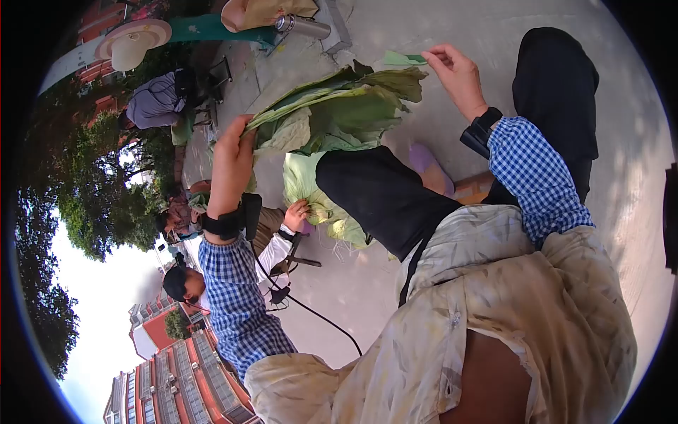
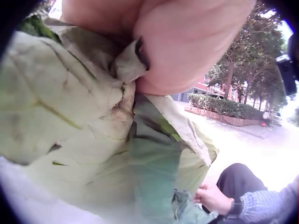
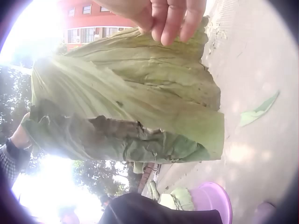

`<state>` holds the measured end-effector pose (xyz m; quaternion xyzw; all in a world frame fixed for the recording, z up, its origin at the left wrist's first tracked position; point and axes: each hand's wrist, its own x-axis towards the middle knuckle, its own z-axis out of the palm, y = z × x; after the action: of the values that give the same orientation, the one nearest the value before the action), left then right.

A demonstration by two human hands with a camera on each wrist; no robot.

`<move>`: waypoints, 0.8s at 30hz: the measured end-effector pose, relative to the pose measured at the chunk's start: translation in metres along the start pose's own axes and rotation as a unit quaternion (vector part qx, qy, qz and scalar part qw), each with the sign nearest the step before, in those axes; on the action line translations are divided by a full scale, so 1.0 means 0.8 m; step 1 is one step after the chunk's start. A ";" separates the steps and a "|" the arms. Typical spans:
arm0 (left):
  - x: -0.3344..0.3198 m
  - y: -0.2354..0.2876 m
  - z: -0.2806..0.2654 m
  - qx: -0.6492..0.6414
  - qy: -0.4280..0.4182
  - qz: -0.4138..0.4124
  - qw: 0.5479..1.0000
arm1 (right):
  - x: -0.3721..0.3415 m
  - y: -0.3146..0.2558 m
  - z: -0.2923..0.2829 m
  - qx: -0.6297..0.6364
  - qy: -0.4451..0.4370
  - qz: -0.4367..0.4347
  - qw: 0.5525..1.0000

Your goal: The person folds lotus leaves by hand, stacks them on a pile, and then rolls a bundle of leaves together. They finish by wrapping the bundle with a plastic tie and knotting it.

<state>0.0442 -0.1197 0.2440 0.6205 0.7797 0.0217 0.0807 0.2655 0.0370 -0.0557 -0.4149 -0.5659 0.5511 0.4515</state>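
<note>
My left hand (image 1: pixel 234 152) grips a bundle of large folded lotus leaves (image 1: pixel 332 116) by its gathered end. The leaves fan out to the right, green inside with browned, ragged edges. In the left wrist view, the pale leaf undersides (image 2: pixel 56 107) hang below the palm. My right hand (image 1: pixel 458 78) is past the bundle's loose edge, thumb and fingers pinching a small green leaf piece (image 1: pixel 406 59). The right wrist view has the curled fingers (image 3: pixel 174 21) overlapping the spread leaves (image 3: pixel 140 88); a narrow leaf piece (image 3: pixel 260 109) shows against the ground there.
Another person's hand (image 1: pixel 298 214) touches pale green leaves (image 1: pixel 300 177) beside my dark-trousered knee (image 1: pixel 381 191). A black cable (image 1: pixel 325 318) runs below my left arm. A metal flask (image 1: pixel 304 27) and a paper bag (image 1: pixel 265 13) are at the top. A purple tub (image 3: pixel 219 198) stands low.
</note>
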 end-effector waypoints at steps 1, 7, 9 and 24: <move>0.000 0.001 0.004 -0.023 -0.014 -0.020 0.999 | -0.007 -0.011 0.000 -0.003 -0.002 -0.009 1.000; 0.010 0.001 0.035 -0.065 -0.013 0.016 0.998 | -0.042 -0.045 0.009 -0.127 -0.173 -0.317 0.924; 0.010 0.005 0.043 -0.067 -0.016 0.048 0.997 | -0.048 -0.042 0.015 -0.128 -0.191 -0.313 0.921; -0.016 0.002 0.091 -0.110 0.114 0.143 0.977 | 0.051 -0.123 -0.038 0.000 -0.283 -0.152 0.947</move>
<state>0.0595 -0.1363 0.1734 0.7065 0.6796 0.1893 0.0556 0.2876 0.0791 0.0444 -0.1507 -0.7265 0.5708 0.3516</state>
